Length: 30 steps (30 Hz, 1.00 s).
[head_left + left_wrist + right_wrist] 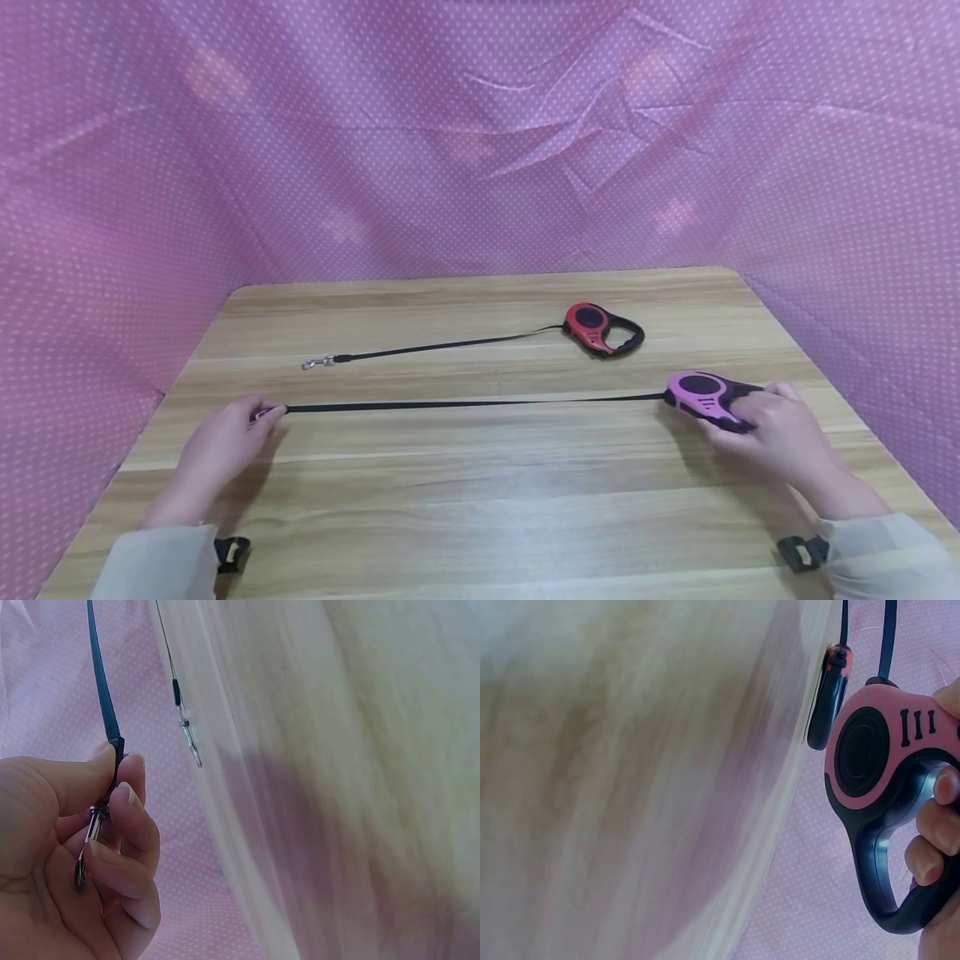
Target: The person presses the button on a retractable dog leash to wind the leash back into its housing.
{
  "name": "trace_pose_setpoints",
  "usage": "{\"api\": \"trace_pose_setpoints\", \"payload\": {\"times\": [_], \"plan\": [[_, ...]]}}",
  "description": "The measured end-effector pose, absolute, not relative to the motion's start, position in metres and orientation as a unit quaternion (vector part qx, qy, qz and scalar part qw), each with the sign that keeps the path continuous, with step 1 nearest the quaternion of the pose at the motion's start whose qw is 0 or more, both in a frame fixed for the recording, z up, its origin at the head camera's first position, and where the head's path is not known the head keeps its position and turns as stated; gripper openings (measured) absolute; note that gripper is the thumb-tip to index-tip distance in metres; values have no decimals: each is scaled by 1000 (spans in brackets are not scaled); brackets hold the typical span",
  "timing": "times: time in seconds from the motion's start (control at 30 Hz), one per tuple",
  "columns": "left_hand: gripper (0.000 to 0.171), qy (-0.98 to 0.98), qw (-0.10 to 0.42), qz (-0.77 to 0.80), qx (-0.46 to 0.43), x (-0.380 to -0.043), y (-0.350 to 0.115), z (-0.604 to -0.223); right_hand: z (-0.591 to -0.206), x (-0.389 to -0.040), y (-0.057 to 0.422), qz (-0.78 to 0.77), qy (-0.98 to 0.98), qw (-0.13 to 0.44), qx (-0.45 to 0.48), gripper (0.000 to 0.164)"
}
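My right hand [776, 433] grips the black handle of a pink retractable dog leash [701, 396], held above the table. In the right wrist view the fingers curl through the handle loop of the pink leash [896, 739]. A black strap [465, 405] runs nearly straight from its casing across to the left. At the strap's far end my left hand [228, 442] pinches the black end piece between thumb and fingers. The left wrist view shows the metal clip [94, 829] lying against the curled fingers.
Behind, a red retractable leash [588, 327] lies on the wooden table [480, 517], its strap drawn out leftward to a silver clip [318, 362]. Pink dotted cloth [450, 167] hangs around the back and sides. Black wrist straps [232, 552] show at both sleeves.
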<state>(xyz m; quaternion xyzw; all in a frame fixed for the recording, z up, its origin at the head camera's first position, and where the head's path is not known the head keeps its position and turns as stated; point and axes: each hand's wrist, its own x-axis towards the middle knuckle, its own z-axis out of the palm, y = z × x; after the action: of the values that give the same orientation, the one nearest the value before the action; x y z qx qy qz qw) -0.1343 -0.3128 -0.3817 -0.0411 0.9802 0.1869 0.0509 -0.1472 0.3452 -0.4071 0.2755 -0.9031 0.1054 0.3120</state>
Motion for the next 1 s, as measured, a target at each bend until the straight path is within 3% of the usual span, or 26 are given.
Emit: {"api": "trace_pose_setpoints", "payload": {"times": [0.23, 0.63, 0.83, 1.0], "plan": [[45, 980, 61, 185, -47, -135, -310, -379, -407, -148, 342, 106, -899, 317, 282, 62], [45, 980, 63, 182, -51, -135, -309, -379, -408, -145, 344, 102, -915, 289, 263, 53], [45, 979, 64, 183, -55, -135, -309, -377, -404, -140, 343, 101, -942, 239, 213, 32], [46, 980, 64, 179, -57, -135, -309, -378, -401, -138, 342, 81, -962, 191, 179, 31]]}}
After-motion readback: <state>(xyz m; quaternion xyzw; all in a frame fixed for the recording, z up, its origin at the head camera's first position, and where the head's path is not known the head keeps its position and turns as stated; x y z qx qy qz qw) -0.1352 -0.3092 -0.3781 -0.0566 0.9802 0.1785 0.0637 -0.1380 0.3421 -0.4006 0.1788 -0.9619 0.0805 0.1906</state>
